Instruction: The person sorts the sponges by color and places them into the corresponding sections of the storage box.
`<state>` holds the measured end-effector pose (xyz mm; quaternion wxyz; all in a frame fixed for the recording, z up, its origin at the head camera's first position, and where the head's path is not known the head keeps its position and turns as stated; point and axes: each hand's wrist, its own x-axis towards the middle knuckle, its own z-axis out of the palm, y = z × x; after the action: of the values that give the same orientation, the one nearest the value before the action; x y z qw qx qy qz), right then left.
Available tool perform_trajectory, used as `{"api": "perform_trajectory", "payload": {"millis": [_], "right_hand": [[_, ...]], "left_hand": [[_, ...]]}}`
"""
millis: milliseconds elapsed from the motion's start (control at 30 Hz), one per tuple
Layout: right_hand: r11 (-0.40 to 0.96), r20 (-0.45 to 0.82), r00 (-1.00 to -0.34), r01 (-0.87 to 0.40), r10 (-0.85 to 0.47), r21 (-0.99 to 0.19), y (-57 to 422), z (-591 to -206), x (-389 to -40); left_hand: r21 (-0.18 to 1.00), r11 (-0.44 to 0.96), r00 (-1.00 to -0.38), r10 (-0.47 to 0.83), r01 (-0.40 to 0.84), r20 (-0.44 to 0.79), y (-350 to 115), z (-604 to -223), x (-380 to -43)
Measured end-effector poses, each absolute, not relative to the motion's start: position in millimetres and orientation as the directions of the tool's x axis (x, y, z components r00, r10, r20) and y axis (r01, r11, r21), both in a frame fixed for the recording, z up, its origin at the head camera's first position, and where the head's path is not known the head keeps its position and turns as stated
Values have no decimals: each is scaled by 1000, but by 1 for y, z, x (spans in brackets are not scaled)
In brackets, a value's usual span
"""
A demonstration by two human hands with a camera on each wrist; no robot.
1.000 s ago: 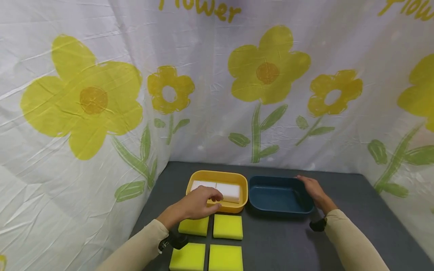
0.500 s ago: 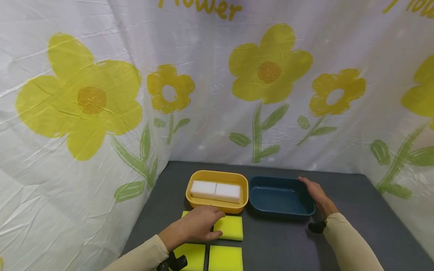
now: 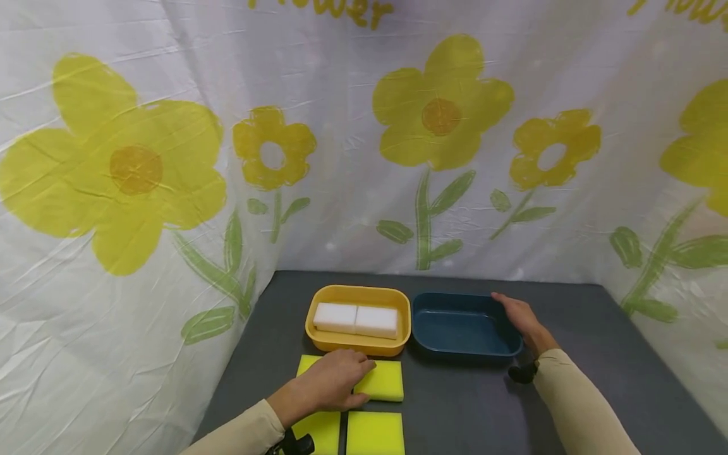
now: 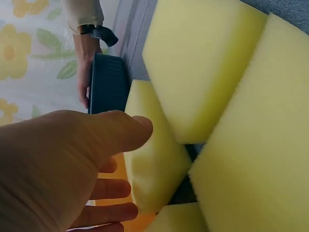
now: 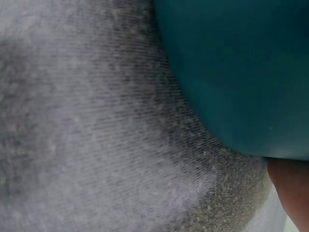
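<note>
My left hand [image 3: 332,382] reaches over the far pair of yellow sponges, thumb and fingers spread at the right one's [image 3: 383,381] left part. In the left wrist view, the thumb overlaps that sponge [image 4: 157,154], and the fingers extend along its far side. The near pair, a left sponge [image 3: 323,433] and a right sponge [image 3: 375,435], lies flat and partly shows. My right hand [image 3: 523,322] rests against the right side of a dark blue tub [image 3: 463,332], fingers along its outer wall. In the right wrist view, one finger [image 5: 292,188] touches the tub's underside edge.
An orange-yellow tub [image 3: 358,346] stands left of the blue one, behind the sponges. It holds two white foam blocks [image 3: 376,322] side by side. The dark grey table [image 3: 455,411] ends at a hanging white cloth [image 3: 335,208] printed with yellow flowers.
My left hand has come back from over the yellow tub toward the sponges and now lies over the far pair. The right hand has stayed at the blue tub. The view has shifted slightly.
</note>
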<state>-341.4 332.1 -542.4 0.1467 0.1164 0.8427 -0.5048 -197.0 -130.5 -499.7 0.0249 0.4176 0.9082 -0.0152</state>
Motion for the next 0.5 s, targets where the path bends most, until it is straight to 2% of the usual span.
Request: {"api": "perform_trajectory", "payload": {"millis": [300, 500], "right_hand": [[483, -355, -933, 337, 58, -808, 331, -543, -340], [486, -331, -941, 319, 64, -814, 331, -545, -340]], "left_hand": [[-44, 640, -642, 766, 767, -32, -131, -506, -198], [25, 657, -656, 754, 754, -40, -130, -509, -201]]}}
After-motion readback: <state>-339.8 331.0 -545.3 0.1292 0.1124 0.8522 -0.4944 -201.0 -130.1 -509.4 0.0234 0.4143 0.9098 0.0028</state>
